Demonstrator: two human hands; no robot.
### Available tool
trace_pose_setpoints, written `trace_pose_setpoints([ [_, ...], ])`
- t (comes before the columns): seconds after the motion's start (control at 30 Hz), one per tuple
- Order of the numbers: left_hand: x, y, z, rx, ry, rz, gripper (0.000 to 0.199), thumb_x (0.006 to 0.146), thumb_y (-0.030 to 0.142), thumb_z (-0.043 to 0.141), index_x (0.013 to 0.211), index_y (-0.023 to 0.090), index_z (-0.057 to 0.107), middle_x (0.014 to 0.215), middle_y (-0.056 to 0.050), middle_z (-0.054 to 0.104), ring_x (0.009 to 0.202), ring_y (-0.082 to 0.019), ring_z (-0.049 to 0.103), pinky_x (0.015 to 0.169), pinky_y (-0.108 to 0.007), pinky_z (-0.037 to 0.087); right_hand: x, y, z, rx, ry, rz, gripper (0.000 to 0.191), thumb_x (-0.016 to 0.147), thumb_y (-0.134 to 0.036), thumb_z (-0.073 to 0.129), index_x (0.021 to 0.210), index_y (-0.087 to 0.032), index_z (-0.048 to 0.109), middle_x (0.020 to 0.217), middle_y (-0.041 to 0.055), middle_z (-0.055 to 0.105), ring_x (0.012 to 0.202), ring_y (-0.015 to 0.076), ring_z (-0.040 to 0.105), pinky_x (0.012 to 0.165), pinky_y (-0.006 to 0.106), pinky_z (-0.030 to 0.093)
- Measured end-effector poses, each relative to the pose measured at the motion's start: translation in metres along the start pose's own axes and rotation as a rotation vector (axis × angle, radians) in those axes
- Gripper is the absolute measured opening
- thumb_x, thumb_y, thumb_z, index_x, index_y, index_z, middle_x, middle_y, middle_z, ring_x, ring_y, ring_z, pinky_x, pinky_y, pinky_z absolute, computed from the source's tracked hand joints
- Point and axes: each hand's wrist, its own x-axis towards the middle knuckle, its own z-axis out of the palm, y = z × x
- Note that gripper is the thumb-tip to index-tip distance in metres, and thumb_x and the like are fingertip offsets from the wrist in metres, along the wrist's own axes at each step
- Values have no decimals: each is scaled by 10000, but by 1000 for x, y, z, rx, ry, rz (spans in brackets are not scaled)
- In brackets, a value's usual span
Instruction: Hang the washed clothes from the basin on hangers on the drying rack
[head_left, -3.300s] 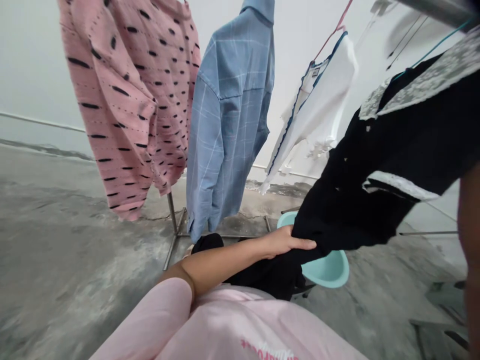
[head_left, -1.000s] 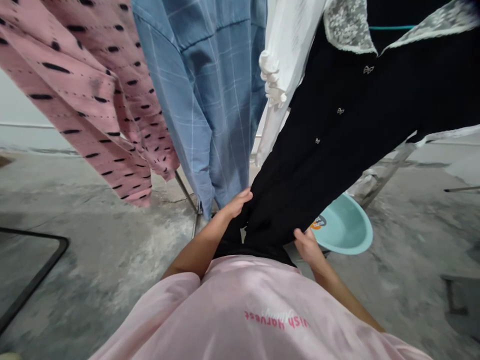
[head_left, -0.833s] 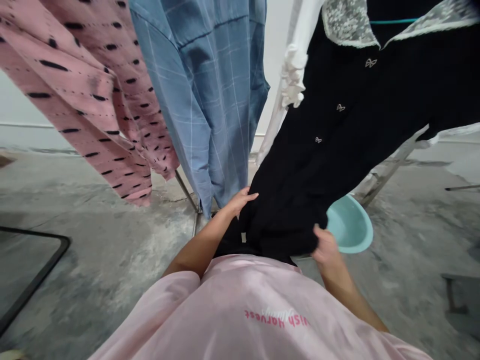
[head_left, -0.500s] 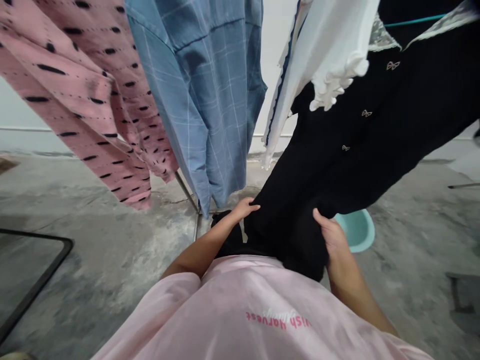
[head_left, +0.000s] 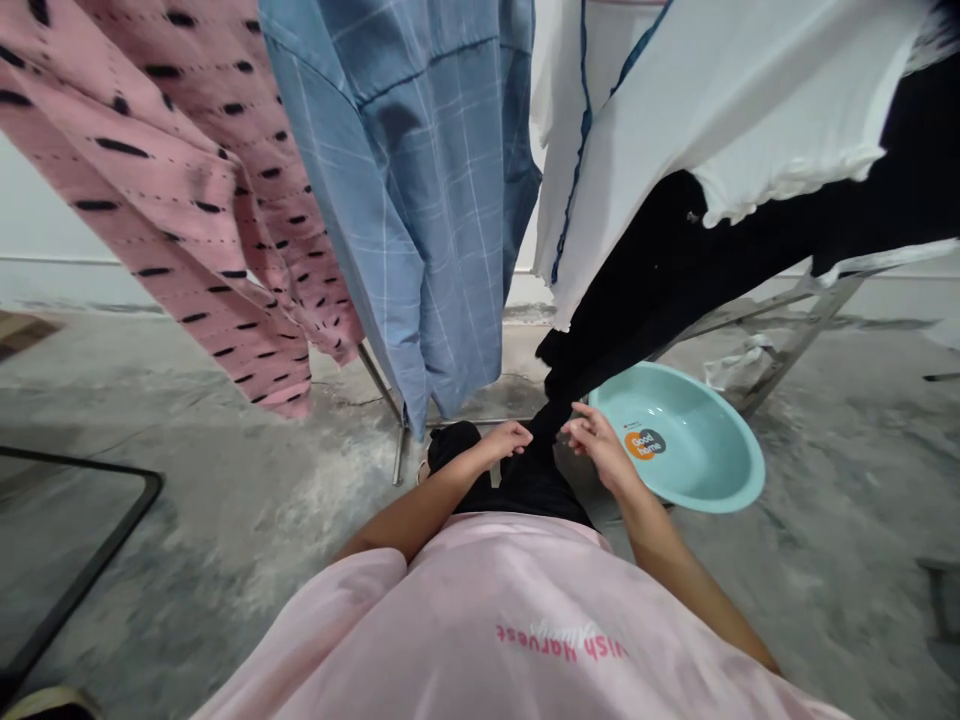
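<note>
A black garment (head_left: 637, 270) hangs at the right and narrows toward my lap, its lower end bunched between my hands. My left hand (head_left: 511, 440) is closed at the left side of that bunched end, its fingertips pinching the cloth. Just to the right of the cloth is my right hand (head_left: 592, 432), with its fingers loosely bent and apart and nothing visible in them. White garments with blue trim (head_left: 622, 160) hang in front of the upper part of the black one. Black trousers below make the lowest edge of the cloth hard to tell.
Blue checked clothing (head_left: 457, 220) and pink clothing with black marks (head_left: 225, 200) hang at the left. A light-blue basin (head_left: 697, 440) stands right of my right hand. Metal rack legs (head_left: 802, 345) are behind it, and a black frame (head_left: 97, 550) lies at far left.
The black garment, spread wide between my hands before, is now drawn narrow. My right hand has moved left toward my left hand and off the cloth. More of the basin and white garments shows.
</note>
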Motion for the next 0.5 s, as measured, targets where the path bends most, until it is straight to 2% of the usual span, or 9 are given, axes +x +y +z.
trace_pose_setpoints([
  [0.07,-1,-6,-2,-13,-17,-44,129,869,248,635,943,142,641,857,-9,665,702,-87,587,634,-203,353,-4,11,0,-80,-85,27,691,651,-526,749,1209,-192,518,810,-5,656,604,95,520,556,225,388],
  [0.17,1,-19,-9,-54,-26,-94,144,887,268,626,963,146,635,882,-13,678,702,-79,599,637,-197,359,-11,25,-2,-140,-192,100,629,663,-566,731,1122,-168,566,768,-1,634,575,89,491,559,237,368],
  [0.37,5,-58,-17,-161,14,-227,185,881,309,650,919,142,580,833,-27,646,665,-86,599,680,-206,438,-20,59,-3,-183,-297,187,566,702,-603,697,1042,-162,599,750,6,627,579,92,491,572,241,343],
  [0.5,9,-73,-16,-189,43,-240,120,906,255,604,923,146,556,809,-15,615,684,-85,603,713,-206,467,-21,90,7,-211,-380,246,564,681,-615,691,994,-153,605,728,14,634,563,94,480,564,245,323],
])
